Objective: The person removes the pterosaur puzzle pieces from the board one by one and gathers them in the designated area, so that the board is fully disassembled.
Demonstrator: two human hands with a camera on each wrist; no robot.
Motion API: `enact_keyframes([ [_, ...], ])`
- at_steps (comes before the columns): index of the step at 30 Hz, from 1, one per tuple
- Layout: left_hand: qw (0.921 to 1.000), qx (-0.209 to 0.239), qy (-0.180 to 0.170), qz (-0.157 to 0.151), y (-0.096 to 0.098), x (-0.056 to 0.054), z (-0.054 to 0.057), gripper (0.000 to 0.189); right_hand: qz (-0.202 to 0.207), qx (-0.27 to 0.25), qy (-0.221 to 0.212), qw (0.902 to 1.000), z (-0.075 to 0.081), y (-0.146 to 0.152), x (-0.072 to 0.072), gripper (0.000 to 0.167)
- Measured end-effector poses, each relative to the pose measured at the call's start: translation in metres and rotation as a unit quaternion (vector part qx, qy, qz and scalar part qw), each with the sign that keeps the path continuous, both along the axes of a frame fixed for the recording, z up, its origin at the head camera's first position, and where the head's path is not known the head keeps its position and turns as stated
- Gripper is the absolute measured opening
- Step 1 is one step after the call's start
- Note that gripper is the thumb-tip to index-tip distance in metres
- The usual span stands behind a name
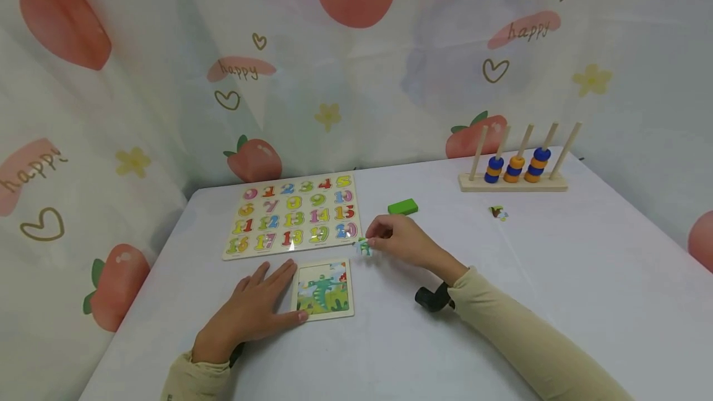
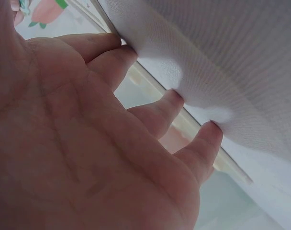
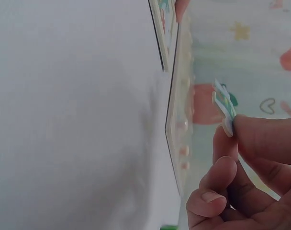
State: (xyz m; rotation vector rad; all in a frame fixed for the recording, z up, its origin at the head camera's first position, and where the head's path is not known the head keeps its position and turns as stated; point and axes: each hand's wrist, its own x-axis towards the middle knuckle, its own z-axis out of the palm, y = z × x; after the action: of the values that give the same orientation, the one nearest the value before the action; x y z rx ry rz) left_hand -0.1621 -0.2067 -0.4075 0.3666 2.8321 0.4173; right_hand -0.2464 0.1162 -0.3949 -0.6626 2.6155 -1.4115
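My right hand (image 1: 409,241) pinches a small jigsaw piece (image 1: 364,247) between thumb and index finger, just off the number board's lower right corner. In the right wrist view the piece (image 3: 225,106) is held tilted at the fingertips, showing green and pale blue. A framed dinosaur jigsaw (image 1: 350,293) lies in front, a green dinosaur across most of its picture and a pale area at its upper left. My left hand (image 1: 250,308) rests on the table with fingers spread, its thumb tip on the frame's lower left corner and its index finger beside the upper left corner.
Behind the jigsaw lies a number board (image 1: 250,245) with coloured numerals. A green block (image 1: 403,206) is beyond my right hand. Another loose jigsaw piece (image 1: 498,213) lies further right, before a wooden bead counter (image 1: 512,185) with pegs. A printed curtain (image 1: 379,98) hangs behind the table.
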Motion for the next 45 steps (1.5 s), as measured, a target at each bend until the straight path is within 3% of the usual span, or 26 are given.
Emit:
enact_keyframes([
  [14,1.0,0.004,0.002,-0.001,-0.002,0.0,-0.001,0.105,-0.041,0.002,0.003,0.9992,-0.001,0.031,-0.006,0.013],
  [24,1.0,0.005,0.001,0.002,0.0,0.0,0.001,0.103,-0.067,-0.007,0.015,0.9976,0.005,0.058,-0.016,0.017],
  [45,1.0,0.007,0.0,0.002,0.001,0.002,0.002,0.104,-0.149,-0.017,-0.013,0.9886,0.022,0.121,-0.021,0.029],
])
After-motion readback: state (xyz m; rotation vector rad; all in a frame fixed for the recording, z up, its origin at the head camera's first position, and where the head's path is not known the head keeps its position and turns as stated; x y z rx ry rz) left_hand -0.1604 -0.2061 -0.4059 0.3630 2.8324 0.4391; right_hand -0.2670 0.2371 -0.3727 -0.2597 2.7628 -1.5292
